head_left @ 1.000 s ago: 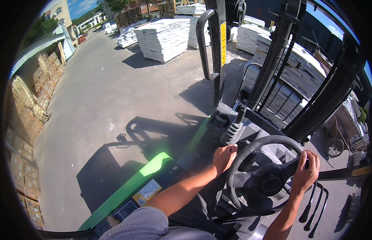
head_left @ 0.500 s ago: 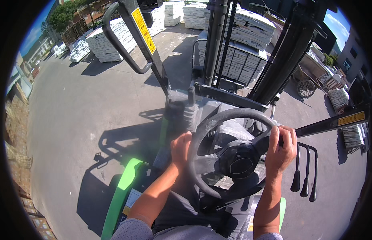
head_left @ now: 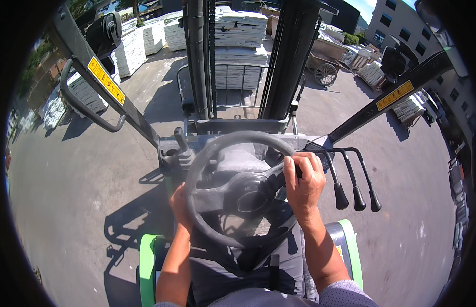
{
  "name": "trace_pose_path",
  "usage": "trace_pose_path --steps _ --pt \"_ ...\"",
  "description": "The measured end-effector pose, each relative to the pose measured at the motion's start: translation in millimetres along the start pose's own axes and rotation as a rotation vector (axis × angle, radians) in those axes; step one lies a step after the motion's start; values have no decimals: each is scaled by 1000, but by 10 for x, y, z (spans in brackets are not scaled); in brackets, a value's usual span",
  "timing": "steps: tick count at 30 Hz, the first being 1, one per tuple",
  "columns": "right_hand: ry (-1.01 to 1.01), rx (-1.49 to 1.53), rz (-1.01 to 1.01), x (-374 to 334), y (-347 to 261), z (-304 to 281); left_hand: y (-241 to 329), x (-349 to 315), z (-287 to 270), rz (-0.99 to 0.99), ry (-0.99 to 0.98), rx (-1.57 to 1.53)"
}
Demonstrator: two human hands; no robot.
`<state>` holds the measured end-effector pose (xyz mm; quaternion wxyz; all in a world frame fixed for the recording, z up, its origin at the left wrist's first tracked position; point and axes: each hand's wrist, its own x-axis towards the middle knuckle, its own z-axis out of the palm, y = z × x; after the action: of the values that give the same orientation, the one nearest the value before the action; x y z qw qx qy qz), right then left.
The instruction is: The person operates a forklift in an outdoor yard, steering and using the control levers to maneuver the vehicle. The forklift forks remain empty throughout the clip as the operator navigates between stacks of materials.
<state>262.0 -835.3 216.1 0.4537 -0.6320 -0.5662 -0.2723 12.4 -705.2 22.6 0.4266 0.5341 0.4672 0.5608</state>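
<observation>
At the wheel's right rim the right hand (head_left: 303, 184) is clenched around the wheel (head_left: 240, 192), the left hand (head_left: 179, 204) grips its lower left edge from behind, three black levers (head_left: 353, 189) stand just right, and the mast (head_left: 243, 56) rises ahead.

A single head-worn fisheye view is being given — looking steeply down and forward from the driver's seat of a forklift. The steering wheel (head_left: 243, 189) is being seen from close above at the centre, with the mast (head_left: 238, 56) rising ahead and the paved yard (head_left: 79, 194) being bent toward the dark round rim. Both forearms are being brought in from the lower edge.
</observation>
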Motion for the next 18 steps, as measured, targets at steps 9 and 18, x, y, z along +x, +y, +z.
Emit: trace_pose_path --steps 9,18 --pt "-26 18 96 -518 -142 -185 -120 211 -139 49 -13 215" --pt "-325 295 166 -1101 -440 -482 -22 159 -85 209 33 296"
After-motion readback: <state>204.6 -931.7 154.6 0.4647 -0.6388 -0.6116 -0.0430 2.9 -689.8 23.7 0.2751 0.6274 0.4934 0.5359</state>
